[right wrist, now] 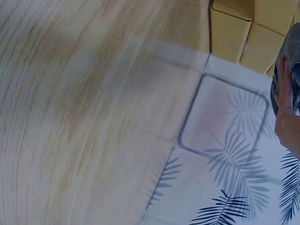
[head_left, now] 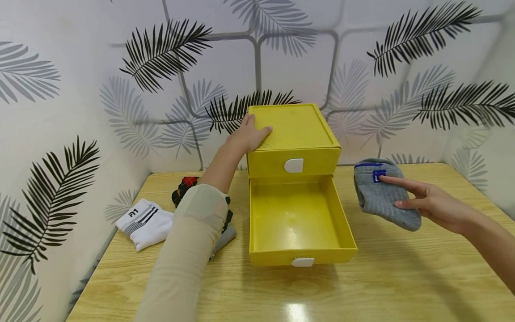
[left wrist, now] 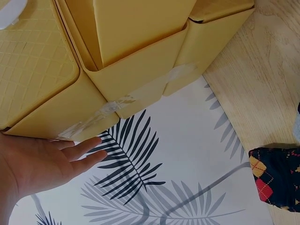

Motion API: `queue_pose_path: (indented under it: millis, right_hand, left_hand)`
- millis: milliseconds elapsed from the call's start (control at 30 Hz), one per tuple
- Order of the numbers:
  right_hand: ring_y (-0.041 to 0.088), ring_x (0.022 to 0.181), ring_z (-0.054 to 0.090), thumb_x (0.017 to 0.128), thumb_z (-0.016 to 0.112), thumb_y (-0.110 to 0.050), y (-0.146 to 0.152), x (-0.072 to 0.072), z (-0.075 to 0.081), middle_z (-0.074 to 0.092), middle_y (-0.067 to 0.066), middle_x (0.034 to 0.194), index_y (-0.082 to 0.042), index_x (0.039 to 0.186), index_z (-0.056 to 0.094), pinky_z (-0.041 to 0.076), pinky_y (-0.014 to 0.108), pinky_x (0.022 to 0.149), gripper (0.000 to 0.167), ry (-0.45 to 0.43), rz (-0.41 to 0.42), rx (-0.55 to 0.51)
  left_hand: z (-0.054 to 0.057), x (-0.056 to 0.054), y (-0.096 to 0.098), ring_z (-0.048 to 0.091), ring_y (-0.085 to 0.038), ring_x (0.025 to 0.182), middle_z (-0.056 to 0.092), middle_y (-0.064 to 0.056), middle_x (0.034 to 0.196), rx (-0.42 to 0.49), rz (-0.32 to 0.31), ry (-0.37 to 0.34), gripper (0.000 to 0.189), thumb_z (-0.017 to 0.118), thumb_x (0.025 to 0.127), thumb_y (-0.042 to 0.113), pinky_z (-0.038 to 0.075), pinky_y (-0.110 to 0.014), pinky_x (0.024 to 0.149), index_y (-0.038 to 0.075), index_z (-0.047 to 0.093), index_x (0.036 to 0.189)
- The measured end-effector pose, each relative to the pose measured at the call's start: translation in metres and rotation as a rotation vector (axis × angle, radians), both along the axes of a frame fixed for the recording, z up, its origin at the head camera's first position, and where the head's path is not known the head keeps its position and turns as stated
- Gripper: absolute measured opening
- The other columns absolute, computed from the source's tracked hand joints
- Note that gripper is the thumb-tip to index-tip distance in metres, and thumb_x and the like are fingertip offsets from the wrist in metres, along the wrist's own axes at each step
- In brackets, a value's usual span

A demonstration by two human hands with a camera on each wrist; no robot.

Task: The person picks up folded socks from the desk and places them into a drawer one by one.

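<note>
A yellow two-drawer box (head_left: 295, 127) stands at the back of the table, its lower drawer (head_left: 273, 258) pulled out with nothing inside. My left hand (head_left: 246, 135) rests against the box's top left edge, thumb on the lid; the left wrist view shows its fingers stretched out along the side. To the right of the box, my right hand (head_left: 440, 206) holds a folded pair of grey ribbed socks (head_left: 380, 199) with a blue label, raised above the table. In the right wrist view, the fingers lie along the grey bundle (right wrist: 293, 49) at the edge of the picture.
White folded socks (head_left: 150, 223) with black stripes lie on the left of the wooden table (head_left: 281, 295). Beside them are dark patterned socks (left wrist: 276, 178) with red and yellow diamonds, and a grey piece (head_left: 225, 241), both partly behind my left arm. A leaf-patterned wall stands behind.
</note>
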State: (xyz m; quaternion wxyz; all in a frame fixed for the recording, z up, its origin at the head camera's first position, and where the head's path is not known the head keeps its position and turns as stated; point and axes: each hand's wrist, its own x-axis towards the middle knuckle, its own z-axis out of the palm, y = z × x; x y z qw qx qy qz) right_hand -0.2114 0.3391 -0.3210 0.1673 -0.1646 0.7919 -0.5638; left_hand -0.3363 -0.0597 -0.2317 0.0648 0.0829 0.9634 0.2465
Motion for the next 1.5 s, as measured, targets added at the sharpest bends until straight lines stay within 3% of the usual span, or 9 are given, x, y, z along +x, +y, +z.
queue_pose_path:
  millis: [167, 300, 333, 433, 533, 600, 1033, 1333, 1500]
  right_hand:
    - [0.031, 0.130, 0.002, 0.094, 0.047, 0.000, -0.006, 0.007, 0.008, -0.017, 0.017, 0.149, -0.020, 0.147, 0.025, 0.041, 0.017, 0.081, 0.061, -0.015, 0.026, -0.023]
    - [0.036, 0.130, -0.015, 0.094, 0.048, -0.001, -0.015, 0.015, 0.015, -0.019, 0.014, 0.149, -0.020, 0.147, 0.026, 0.039, 0.014, 0.084, 0.061, -0.024, 0.028, -0.035]
    - [0.034, 0.131, -0.014, 0.094, 0.048, 0.000, -0.017, 0.018, 0.017, -0.019, 0.014, 0.149, -0.019, 0.147, 0.026, 0.039, 0.014, 0.084, 0.060, -0.027, 0.027, -0.040]
    - [0.028, 0.128, 0.019, 0.094, 0.047, 0.000, -0.025, 0.025, 0.022, -0.018, 0.017, 0.149, -0.019, 0.147, 0.027, 0.046, 0.021, 0.078, 0.060, -0.035, 0.047, -0.065]
    - [0.019, 0.103, 0.047, 0.095, 0.044, 0.002, -0.034, 0.031, 0.026, -0.014, 0.018, 0.148, -0.019, 0.147, 0.026, 0.050, 0.029, 0.073, 0.059, -0.068, 0.091, -0.114]
    - [0.019, 0.092, 0.053, 0.095, 0.042, 0.003, -0.040, 0.034, 0.028, -0.012, 0.018, 0.146, -0.020, 0.147, 0.027, 0.051, 0.033, 0.072, 0.058, -0.092, 0.129, -0.154]
    - [0.024, 0.104, 0.049, 0.095, 0.045, 0.000, -0.086, 0.038, 0.032, -0.005, 0.019, 0.145, -0.020, 0.145, 0.031, 0.049, 0.041, 0.079, 0.056, -0.220, 0.251, -0.204]
    - [0.029, 0.109, 0.041, 0.089, 0.061, -0.009, -0.124, 0.027, 0.028, 0.006, 0.020, 0.147, -0.013, 0.142, 0.038, 0.047, 0.038, 0.083, 0.058, -0.186, 0.139, -0.070]
    - [0.032, 0.107, 0.043, 0.085, 0.066, -0.013, -0.144, 0.022, 0.025, 0.022, 0.025, 0.140, -0.008, 0.141, 0.039, 0.047, 0.039, 0.082, 0.062, -0.093, 0.086, 0.070]
  left_hand:
    - [0.000, 0.001, 0.000, 0.011, -0.029, 0.136, -0.010, -0.001, 0.153, -0.001, 0.000, -0.001, 0.075, 0.028, 0.095, 0.055, 0.014, -0.053, 0.105, 0.014, -0.004, 0.149]
    - [0.000, 0.001, 0.000, 0.011, -0.029, 0.136, -0.010, -0.002, 0.153, 0.001, -0.002, 0.004, 0.075, 0.028, 0.095, 0.055, 0.014, -0.053, 0.105, 0.014, -0.004, 0.149]
    - [0.000, 0.000, 0.000, 0.011, -0.029, 0.136, -0.010, -0.001, 0.153, 0.001, -0.002, 0.004, 0.075, 0.028, 0.095, 0.055, 0.014, -0.053, 0.105, 0.014, -0.004, 0.149]
    - [-0.001, 0.000, 0.000, 0.011, -0.029, 0.136, -0.010, -0.001, 0.153, 0.002, -0.002, 0.002, 0.075, 0.028, 0.095, 0.055, 0.014, -0.053, 0.105, 0.014, -0.005, 0.149]
    - [-0.001, -0.001, 0.000, 0.011, -0.029, 0.136, -0.010, -0.001, 0.153, 0.005, -0.001, 0.000, 0.075, 0.028, 0.095, 0.055, 0.013, -0.053, 0.105, 0.014, -0.005, 0.149]
    - [-0.001, -0.001, 0.000, 0.011, -0.029, 0.136, -0.010, -0.001, 0.153, 0.007, 0.000, -0.001, 0.075, 0.028, 0.095, 0.055, 0.012, -0.053, 0.105, 0.015, -0.005, 0.149]
    - [-0.001, 0.000, -0.001, 0.010, -0.029, 0.136, -0.011, -0.001, 0.153, 0.019, -0.014, -0.002, 0.076, 0.028, 0.095, 0.056, 0.012, -0.052, 0.106, 0.014, -0.006, 0.148]
    - [-0.002, -0.001, -0.001, 0.012, -0.031, 0.136, -0.010, -0.001, 0.153, 0.025, -0.010, 0.000, 0.076, 0.028, 0.094, 0.055, 0.013, -0.052, 0.105, 0.015, -0.005, 0.149]
    - [-0.002, -0.001, -0.001, 0.012, -0.030, 0.136, -0.010, -0.001, 0.153, 0.026, -0.008, 0.008, 0.075, 0.028, 0.095, 0.055, 0.013, -0.052, 0.106, 0.014, -0.005, 0.149]
